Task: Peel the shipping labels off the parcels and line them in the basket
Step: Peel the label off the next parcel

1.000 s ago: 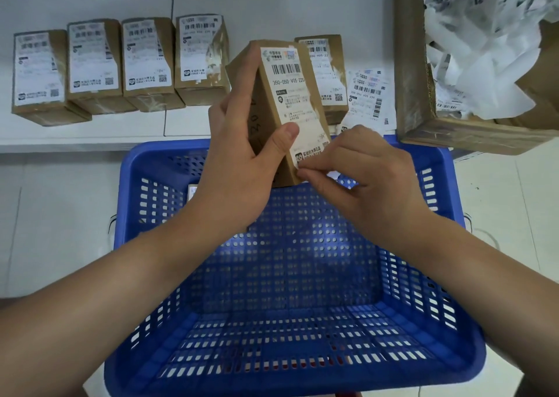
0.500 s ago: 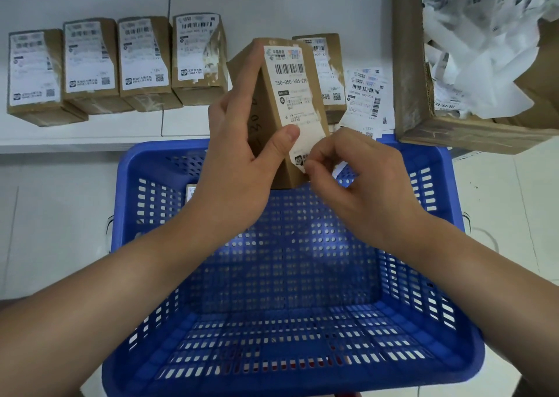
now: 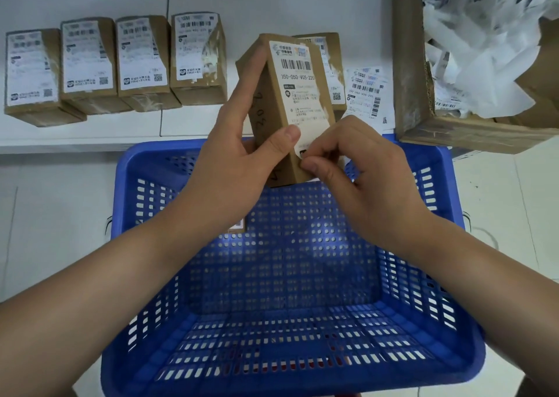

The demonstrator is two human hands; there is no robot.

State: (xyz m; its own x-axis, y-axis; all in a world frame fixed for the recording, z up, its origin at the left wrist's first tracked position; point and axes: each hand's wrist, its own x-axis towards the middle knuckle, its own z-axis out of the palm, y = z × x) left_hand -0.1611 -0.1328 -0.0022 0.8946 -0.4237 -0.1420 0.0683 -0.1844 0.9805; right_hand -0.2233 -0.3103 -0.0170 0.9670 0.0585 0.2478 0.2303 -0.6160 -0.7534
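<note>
Label corner pinched, box held over basket.
I see left hand [image 3: 233, 166] gripping a brown box [image 3: 272, 118] upright above the blue basket [image 3: 417, 363]; right hand [image 3: 366, 185] pinches the label [image 3: 299, 94] at its lower corner w/ thumb & forefinger. Four labelled boxes [image 3: 115, 64] in a row on the white shelf [image 3: 90, 136] at left, loose labels [image 3: 367, 94] lying right of the held box, carton [image 3: 420, 103] of crumpled paper far right.

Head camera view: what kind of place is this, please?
Probably a parcel sorting or mailroom area. Labelled parcels stand in a row on a white shelf, a cardboard box holds peeled label scraps, and a blue basket waits below.
</note>
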